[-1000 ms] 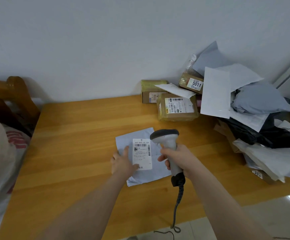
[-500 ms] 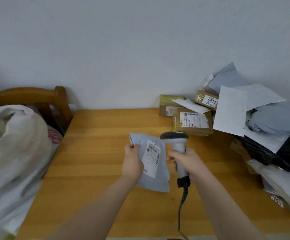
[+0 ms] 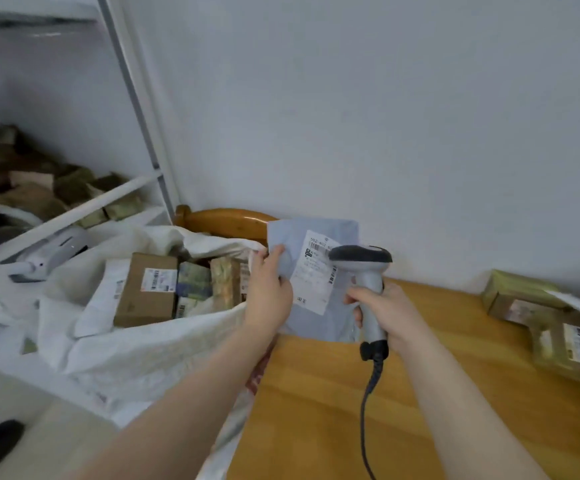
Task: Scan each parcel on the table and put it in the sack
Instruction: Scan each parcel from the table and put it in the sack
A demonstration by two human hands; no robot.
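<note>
A plain white wall [image 3: 385,116] backs a honey-coloured wooden surface [image 3: 316,410], with the curved wooden top rail of a chair [image 3: 226,220] at its far left corner. At the left end of the surface stands a large white woven sack [image 3: 150,348], its mouth open. Inside it lie a brown cardboard box with a white label [image 3: 146,289] and several smaller tape-wrapped packets.

The left hand [image 3: 268,296] holds a flat grey-blue plastic mailer parcel [image 3: 319,323] upright in the air above the left edge of the surface, just beside the sack's mouth. Its fingers [image 3: 276,254] pinch the parcel's left side, and the parcel's white shipping label [image 3: 313,275] faces the camera.

The right hand [image 3: 385,313] has its fingers [image 3: 354,294] curled round the handle of a light grey handheld barcode scanner with a dark head [image 3: 368,278]. The head sits in front of the label's upper right corner. A dark cable [image 3: 368,403] hangs from the handle.

At the right edge, yellowish tape-wrapped boxes [image 3: 572,344] rest on the surface. A white metal shelf frame [image 3: 136,98] stands far left, holding blurred parcels.
</note>
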